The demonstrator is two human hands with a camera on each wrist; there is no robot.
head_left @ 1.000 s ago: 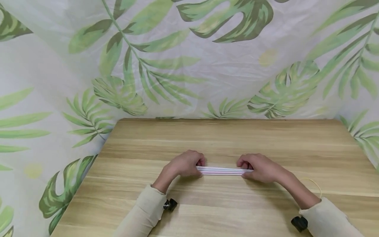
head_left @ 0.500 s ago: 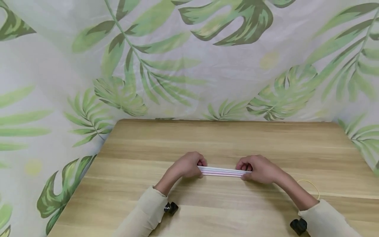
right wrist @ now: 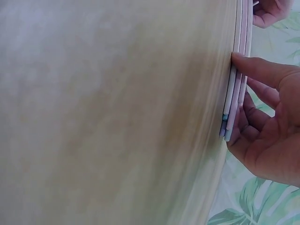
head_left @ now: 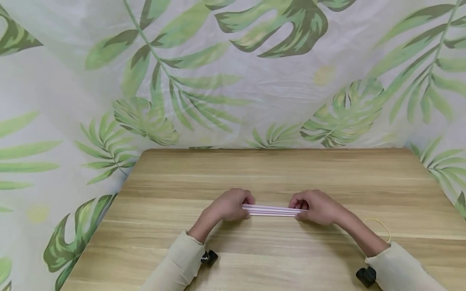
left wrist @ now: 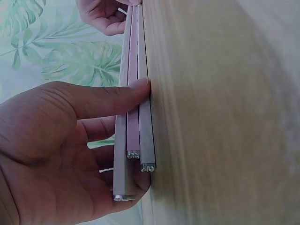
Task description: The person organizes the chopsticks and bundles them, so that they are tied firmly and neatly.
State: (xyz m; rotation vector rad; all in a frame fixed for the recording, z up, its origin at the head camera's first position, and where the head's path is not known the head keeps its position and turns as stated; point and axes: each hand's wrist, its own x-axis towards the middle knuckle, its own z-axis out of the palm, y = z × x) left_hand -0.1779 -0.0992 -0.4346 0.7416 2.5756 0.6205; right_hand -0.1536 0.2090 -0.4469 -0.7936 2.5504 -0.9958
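A small bundle of slim, straight white and pink sticks [head_left: 271,210] spans the gap between my two hands, low over the wooden table. My left hand [head_left: 230,204] pinches one end, thumb on the near side and fingers behind. In the left wrist view that end of the sticks [left wrist: 133,136] is uneven, with rough, shiny tips. At the other end my right hand [head_left: 320,206] pinches the bundle between thumb and fingers. The right wrist view shows the thumb [right wrist: 243,63] across the sticks [right wrist: 236,89], whose ends there are teal and purple.
The wooden table [head_left: 276,169] reaches back to a leaf-patterned cloth [head_left: 218,81], which also hangs at the sides. A black device [head_left: 210,258] sits at the left sleeve, another black device [head_left: 365,276] at the right. A thin yellow loop [head_left: 386,226] arcs beside the right wrist.
Both hands keep their pinch on the sticks and hardly move. The sticks' visible faces look more pinkish now, as though turned slightly. The head view has shifted a little.
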